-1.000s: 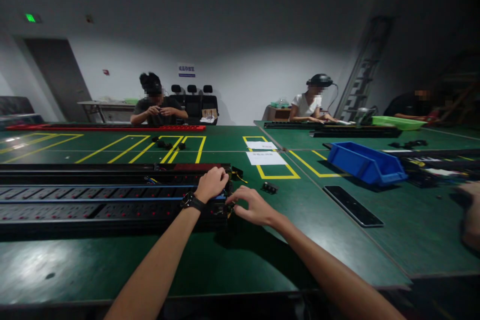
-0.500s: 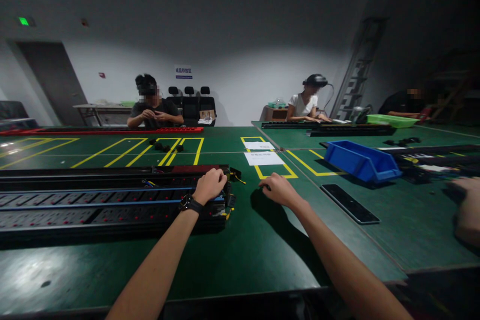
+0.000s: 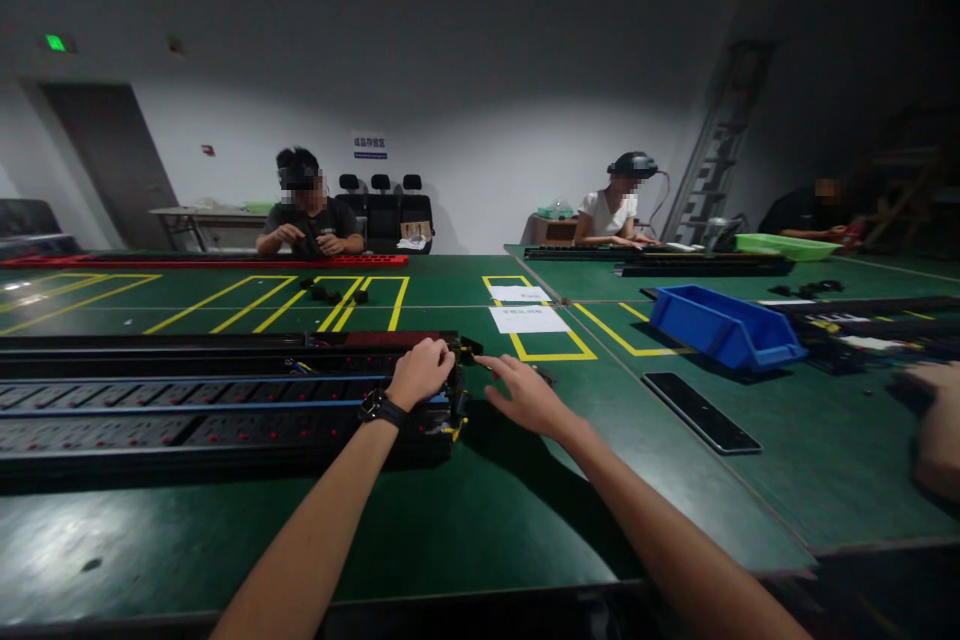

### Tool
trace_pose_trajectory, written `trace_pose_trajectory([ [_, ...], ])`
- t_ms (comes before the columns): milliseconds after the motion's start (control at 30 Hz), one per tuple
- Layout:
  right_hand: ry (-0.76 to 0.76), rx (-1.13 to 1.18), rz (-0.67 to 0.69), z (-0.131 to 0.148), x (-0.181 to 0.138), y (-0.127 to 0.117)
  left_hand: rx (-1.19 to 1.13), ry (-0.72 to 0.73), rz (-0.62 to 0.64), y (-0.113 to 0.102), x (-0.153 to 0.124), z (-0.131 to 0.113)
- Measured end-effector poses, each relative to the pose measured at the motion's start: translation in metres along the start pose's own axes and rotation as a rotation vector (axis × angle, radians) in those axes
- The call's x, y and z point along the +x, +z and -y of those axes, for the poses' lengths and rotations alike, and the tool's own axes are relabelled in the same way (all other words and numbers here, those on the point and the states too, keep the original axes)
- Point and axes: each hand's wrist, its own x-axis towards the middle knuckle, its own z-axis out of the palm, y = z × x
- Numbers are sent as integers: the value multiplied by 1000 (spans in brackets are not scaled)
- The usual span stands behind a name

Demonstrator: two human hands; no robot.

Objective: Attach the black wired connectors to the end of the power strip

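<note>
Several long black power strips [image 3: 247, 430] with rows of sockets and small red parts lie side by side on the green table at my left. My left hand [image 3: 421, 372], with a watch at the wrist, is closed over the right end of one strip; its fingertips are partly hidden. Short yellow and black wires [image 3: 457, 425] stick out at that end. My right hand [image 3: 529, 395] is just to the right, holding nothing that I can see. Its index finger stretches to a wire end [image 3: 480, 358], thumb apart; whether it touches is unclear.
To the right lie a phone [image 3: 701, 412] and a blue bin [image 3: 726, 325]. White paper sheets [image 3: 529, 319] lie ahead, inside yellow tape lines. Another person's arm [image 3: 937, 420] is at the right edge. Co-workers sit across the table, near a red rail [image 3: 225, 261] and a green tray [image 3: 787, 245].
My right hand has moved left to the strip's end, and its index finger has stretched out. My left hand has stayed on the strip.
</note>
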Motion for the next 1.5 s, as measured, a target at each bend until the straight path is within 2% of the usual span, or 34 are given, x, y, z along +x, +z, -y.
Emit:
trace_pose_trajectory([
  [100,-108,38,70,26,5,9,7,1,4,0,0,0],
  [167,-120,43,77,32,7,10,7,2,-5,0,0,0],
  [333,-20,54,14,20,4,2,3,0,-8,0,0,0],
  [433,49,108,-23,1,3,0,-3,6,-10,1,0,0],
  [533,190,292,-98,-26,6,-3,-8,6,-8,1,1,1],
  [600,297,401,-185,-49,7,-9,-12,5,-10,2,2,2],
  [733,562,594,-458,-96,2,-23,-7,3,-6,2,2,2],
  [800,694,652,-526,-115,-4,-27,4,-1,-2,1,2,1],
  [933,829,719,-442,-136,-12,-22,15,4,-1,1,3,0],
  [1133,842,691,-304,-138,-9,-6,-5,24,-6,2,4,2],
  [1500,622,309,-96,-125,-8,-14,-12,25,-14,3,4,5],
])
